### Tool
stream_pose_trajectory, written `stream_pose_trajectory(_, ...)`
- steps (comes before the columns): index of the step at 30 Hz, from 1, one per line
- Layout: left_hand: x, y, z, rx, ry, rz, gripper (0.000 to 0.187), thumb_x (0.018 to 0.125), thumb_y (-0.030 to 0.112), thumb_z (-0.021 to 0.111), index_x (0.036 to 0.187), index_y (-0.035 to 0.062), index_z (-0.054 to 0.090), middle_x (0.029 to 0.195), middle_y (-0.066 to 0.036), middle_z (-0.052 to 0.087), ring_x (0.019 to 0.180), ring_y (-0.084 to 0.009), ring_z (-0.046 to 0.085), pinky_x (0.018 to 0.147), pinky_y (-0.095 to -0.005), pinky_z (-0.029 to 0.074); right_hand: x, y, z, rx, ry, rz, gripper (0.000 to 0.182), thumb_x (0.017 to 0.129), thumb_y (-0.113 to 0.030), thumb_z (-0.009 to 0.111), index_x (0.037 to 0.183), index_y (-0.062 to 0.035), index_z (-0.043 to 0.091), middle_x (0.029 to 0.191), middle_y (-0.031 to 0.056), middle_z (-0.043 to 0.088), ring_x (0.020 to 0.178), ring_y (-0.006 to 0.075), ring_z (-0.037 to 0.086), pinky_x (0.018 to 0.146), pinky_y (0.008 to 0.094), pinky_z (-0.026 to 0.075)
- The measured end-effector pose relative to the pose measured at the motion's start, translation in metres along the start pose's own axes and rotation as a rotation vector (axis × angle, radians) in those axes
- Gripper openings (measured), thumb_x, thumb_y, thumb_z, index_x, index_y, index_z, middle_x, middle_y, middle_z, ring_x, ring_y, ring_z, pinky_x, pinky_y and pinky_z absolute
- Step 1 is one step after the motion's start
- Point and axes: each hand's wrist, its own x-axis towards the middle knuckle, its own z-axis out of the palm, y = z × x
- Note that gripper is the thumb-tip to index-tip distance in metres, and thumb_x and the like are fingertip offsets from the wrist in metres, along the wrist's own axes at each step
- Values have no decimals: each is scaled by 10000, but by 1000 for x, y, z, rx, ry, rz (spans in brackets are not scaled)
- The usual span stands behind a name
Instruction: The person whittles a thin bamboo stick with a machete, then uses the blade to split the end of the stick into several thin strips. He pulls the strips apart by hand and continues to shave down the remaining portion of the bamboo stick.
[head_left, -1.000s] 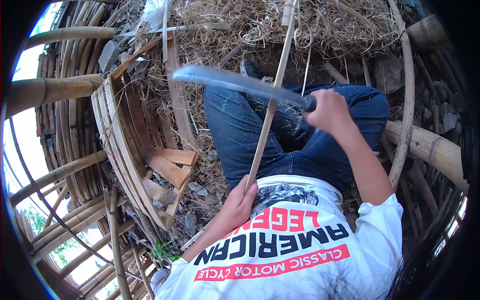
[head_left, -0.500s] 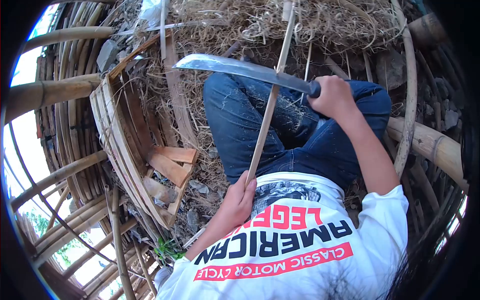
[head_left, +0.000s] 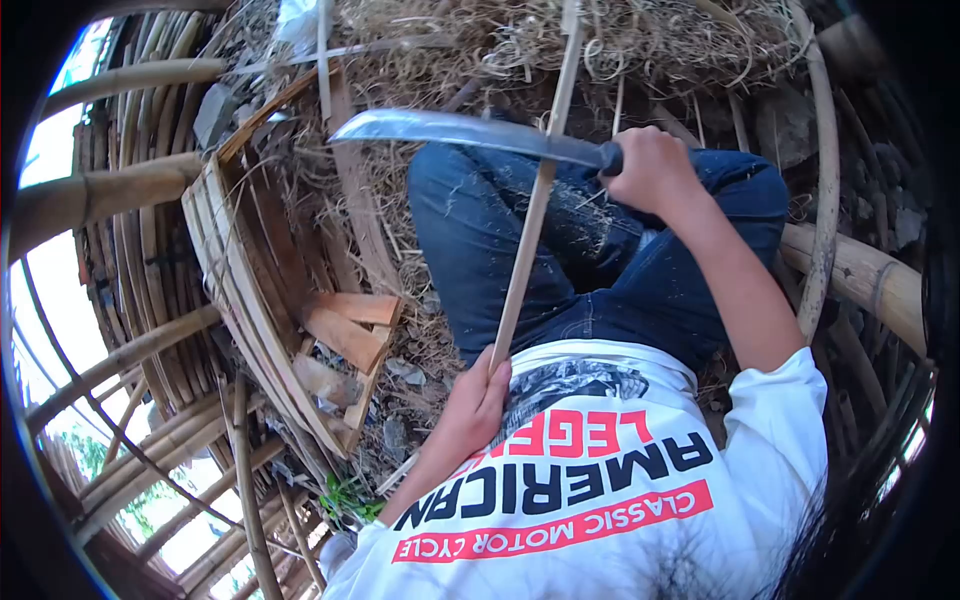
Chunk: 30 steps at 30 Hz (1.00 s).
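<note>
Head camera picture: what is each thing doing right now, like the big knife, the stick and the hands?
Machete: gripped, blade laid across the stick.
Bamboo strip: slanted upright, held at its lower end.
Right hand: closed on the machete's handle.
Left hand: closed on the strip.
Wooden crate: broken, tipped on its side.

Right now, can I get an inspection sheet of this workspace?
Surface: ground littered with dry shavings.
Job's things: bamboo strip slanting across the lap; knife with its blade crossing the strip.
Clutter: wooden crate holding wood offcuts; stones.
Grips: left hand closed on the strip's lower end; right hand closed on the knife handle.
Cables: nothing seen.
Surroundings: bamboo poles around; shavings heap ahead.
</note>
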Motion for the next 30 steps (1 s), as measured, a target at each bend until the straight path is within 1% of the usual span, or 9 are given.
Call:
stream_pose_trajectory(2,1,-9,3,-17,4,12,202,1015,200,425,1020,10,494,636,-132,492,557,-204,483,554,-354,397,11,3,-4,68,-102,114,217,682,-276,701,789,-88,698,787,163,682,811,343,671,760,452,537)
stream_pose_trajectory(13,6,-6,4,-34,15,47,186,1018,181,415,1001,14,498,624,-98,482,554,-182,470,554,-346,395,16,9,-3,-35,-39,61,254,667,-297,708,775,-67,686,792,162,683,793,333,682,736,430,552)
stream_pose_trajectory(16,3,-11,7,-54,1,69,194,1024,188,415,974,20,500,641,27,427,575,-70,403,523,-251,340,4,1,-10,-16,-31,44,260,674,-294,702,777,-56,682,780,170,681,774,341,682,726,429,553)
stream_pose_trajectory(20,2,-10,10,-60,-16,78,197,1025,189,412,969,20,496,643,27,423,572,-68,394,521,-248,336,-41,-37,-24,15,-155,-34,275,667,-291,707,794,-49,681,746,171,679,749,341,687,713,422,556)
stream_pose_trajectory(24,0,-7,7,-11,5,19,196,1021,193,415,998,20,504,606,-74,481,544,-150,454,531,-337,386,-45,-44,-20,58,-258,-162,271,663,-281,714,808,-54,685,770,171,685,764,339,690,723,427,555)
stream_pose_trajectory(26,-7,-5,6,1,-2,0,194,1021,190,415,994,19,501,603,-77,483,540,-156,455,529,-339,386,-20,-13,-7,-51,-111,-95,272,679,-285,710,828,-58,692,803,179,691,792,338,691,742,432,553)
stream_pose_trajectory(28,-8,-7,5,-2,-6,3,183,1017,180,419,994,14,493,607,-85,487,543,-162,460,532,-346,386,11,11,-23,-7,-106,147,259,712,-294,706,834,-66,702,841,187,695,841,335,692,781,446,547)
stream_pose_trajectory(29,-8,-6,5,-1,12,-5,183,1017,180,419,994,14,493,607,-85,487,543,-162,460,532,-346,386,20,27,-8,31,0,181,174,697,-253,699,751,-88,685,793,171,681,813,354,673,748,468,537)
stream_pose_trajectory(30,-4,-3,5,2,25,22,188,1016,183,423,980,15,498,626,-34,464,561,-121,425,533,-304,361,23,22,-10,50,2,167,182,702,-257,693,758,-83,684,792,177,680,811,358,672,749,467,538)
